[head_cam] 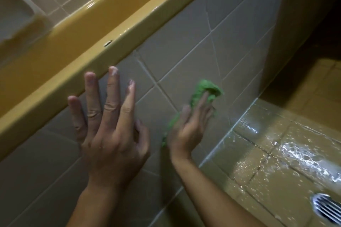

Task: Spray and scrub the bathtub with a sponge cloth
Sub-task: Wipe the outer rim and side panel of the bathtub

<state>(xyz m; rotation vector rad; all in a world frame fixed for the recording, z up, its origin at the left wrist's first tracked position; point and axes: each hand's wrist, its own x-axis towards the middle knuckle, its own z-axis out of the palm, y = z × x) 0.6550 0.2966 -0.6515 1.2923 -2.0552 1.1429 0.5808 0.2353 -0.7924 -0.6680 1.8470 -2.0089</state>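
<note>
1. Step in hand: scrubbing. My right hand presses the crumpled green sponge cloth onto the grey tiled tub front, fingers straight and together.
2. My left hand braces alongside, fingers spread flat, tips at the glossy yellow bathtub rim.
3. Next, I reckon: carry the cloth up onto the rim with firm pressure.
4. Count: one cloth, one tub, one metal floor drain. No spray bottle in view.
</note>
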